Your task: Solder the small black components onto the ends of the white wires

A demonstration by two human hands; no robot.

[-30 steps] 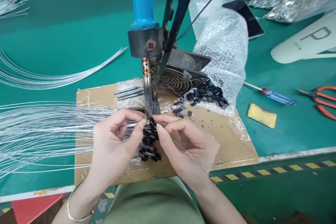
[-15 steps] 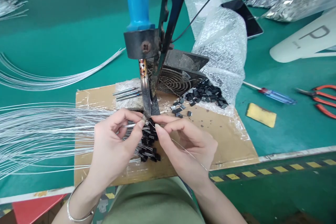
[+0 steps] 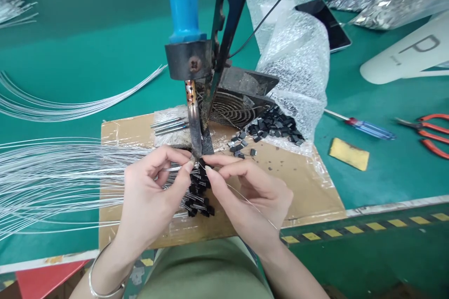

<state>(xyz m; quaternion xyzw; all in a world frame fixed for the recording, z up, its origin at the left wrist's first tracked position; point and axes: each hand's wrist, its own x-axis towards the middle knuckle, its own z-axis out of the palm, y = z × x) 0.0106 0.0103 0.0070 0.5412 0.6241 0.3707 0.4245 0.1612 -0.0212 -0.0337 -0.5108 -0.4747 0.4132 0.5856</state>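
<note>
A blue-handled soldering iron [image 3: 184, 11] is clamped upright in a dark metal stand [image 3: 229, 14], its tip pointing down between my hands. My left hand [image 3: 157, 187] pinches a thin white wire just left of the tip; fingertips hide the wire's end. My right hand [image 3: 250, 191] pinches a strand of solder wire [image 3: 250, 203], which trails back under the palm and reaches toward the tip. Just below the fingertips lies a pile of black connectors [image 3: 199, 205], with white wires [image 3: 70, 173] running left from it.
Loose black connectors [image 3: 277, 124] lie on bubble wrap [image 3: 298, 60] beside a round fan [image 3: 233, 107]. A cardboard sheet [image 3: 301, 187] covers the work spot. Farther right are a screwdriver [image 3: 368, 127], a yellow sponge [image 3: 349, 153], orange-handled pliers [image 3: 431, 126] and a white cup [image 3: 403, 53].
Both hands hold nearly the same pose at the iron's tip. My right thumb has shifted very slightly left.
</note>
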